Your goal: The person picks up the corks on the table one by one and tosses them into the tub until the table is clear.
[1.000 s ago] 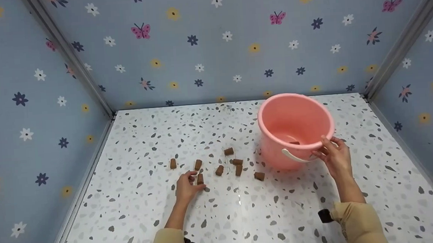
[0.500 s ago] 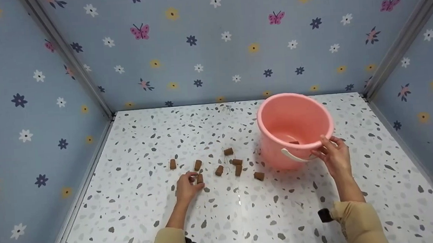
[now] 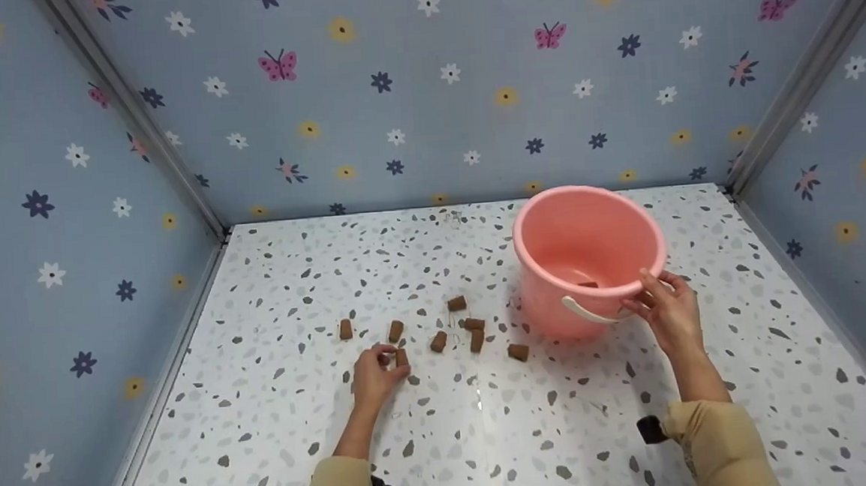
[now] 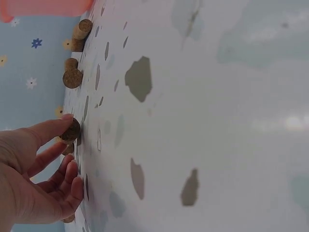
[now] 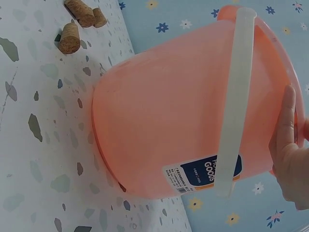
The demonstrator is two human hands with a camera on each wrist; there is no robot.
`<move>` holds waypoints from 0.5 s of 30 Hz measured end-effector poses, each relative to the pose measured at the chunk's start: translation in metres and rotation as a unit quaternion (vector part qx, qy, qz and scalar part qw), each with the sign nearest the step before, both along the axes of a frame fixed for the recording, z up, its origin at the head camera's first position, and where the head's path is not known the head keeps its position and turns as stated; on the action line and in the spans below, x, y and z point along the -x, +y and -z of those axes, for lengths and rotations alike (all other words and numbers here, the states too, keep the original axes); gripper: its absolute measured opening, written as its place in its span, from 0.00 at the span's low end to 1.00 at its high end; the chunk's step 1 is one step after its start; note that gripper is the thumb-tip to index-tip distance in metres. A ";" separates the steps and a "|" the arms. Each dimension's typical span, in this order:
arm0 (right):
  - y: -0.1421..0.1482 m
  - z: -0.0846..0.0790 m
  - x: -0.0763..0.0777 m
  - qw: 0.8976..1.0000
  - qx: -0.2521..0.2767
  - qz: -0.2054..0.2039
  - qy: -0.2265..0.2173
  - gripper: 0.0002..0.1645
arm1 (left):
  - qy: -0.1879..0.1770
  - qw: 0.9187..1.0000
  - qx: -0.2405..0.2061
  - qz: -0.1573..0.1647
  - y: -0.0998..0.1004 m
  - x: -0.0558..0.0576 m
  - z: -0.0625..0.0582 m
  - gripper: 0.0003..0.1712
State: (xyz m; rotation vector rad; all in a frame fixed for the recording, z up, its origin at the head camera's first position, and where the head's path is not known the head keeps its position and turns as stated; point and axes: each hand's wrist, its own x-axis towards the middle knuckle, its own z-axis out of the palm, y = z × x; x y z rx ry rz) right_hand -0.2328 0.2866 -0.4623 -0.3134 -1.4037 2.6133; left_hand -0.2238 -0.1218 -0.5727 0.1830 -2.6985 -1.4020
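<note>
In the head view my left hand point(image 3: 374, 378) is low over the table, pinching a cork point(image 3: 401, 358) between thumb and finger. The left wrist view shows that cork point(image 4: 72, 130) end-on at the fingertips, the other fingers loosely curled below. Several more corks lie nearby, among them one cork point(image 3: 396, 331) just beyond the hand and another cork point(image 3: 346, 329) to its left. On the right stands a pink bucket point(image 3: 565, 314), a brown piece point(image 3: 588, 285) on its bottom. My right hand point(image 3: 670, 315) grips the bucket's near right rim.
A white handle point(image 3: 591, 313) hangs down the bucket's near side, above a printed label point(image 5: 203, 174). One cork point(image 3: 519, 353) lies left of the bucket. Blue flowered panels point(image 3: 423, 86) wall the speckled white table point(image 3: 277, 403) at the back and sides.
Left thumb and finger have closed in on the cork, which has barely shifted. The right hand keeps its place on the bucket's rim.
</note>
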 end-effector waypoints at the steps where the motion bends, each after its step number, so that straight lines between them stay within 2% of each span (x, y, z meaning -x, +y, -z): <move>1: 0.000 0.001 0.001 1.000 -0.001 0.000 0.005 0.20 | 0.004 1.000 -0.002 0.000 0.000 0.000 0.000 0.18; 3: 0.001 0.003 0.001 1.000 -0.007 0.001 0.013 0.22 | 0.013 1.000 -0.002 0.000 0.001 0.000 -0.001 0.18; 4: 0.010 0.019 0.010 0.999 0.014 -0.013 0.034 0.23 | 0.015 1.000 -0.001 -0.001 0.001 0.000 -0.001 0.18; 7: 0.010 0.020 0.010 0.999 0.008 -0.014 0.037 0.24 | 0.020 1.000 0.000 -0.003 0.003 0.000 -0.003 0.18; 8: 0.024 0.040 0.022 0.998 0.026 -0.026 0.048 0.23 | 0.020 1.000 0.002 -0.003 0.004 0.000 -0.005 0.18; 10: 0.024 0.041 0.023 0.998 0.025 -0.026 0.046 0.23 | 0.019 1.000 0.003 -0.005 0.005 0.000 -0.008 0.17; 11: 0.016 0.027 0.014 1.000 -0.003 -0.009 0.025 0.22 | 0.020 1.000 0.003 -0.006 0.006 0.000 -0.010 0.17; 14: 0.015 0.025 0.013 1.000 -0.004 -0.010 0.021 0.21 | 0.025 1.000 -0.003 -0.005 0.009 -0.001 -0.015 0.17; 15: 0.001 0.003 0.001 1.000 -0.024 0.002 0.004 0.20 | 0.028 1.000 -0.008 -0.005 0.011 -0.001 -0.016 0.17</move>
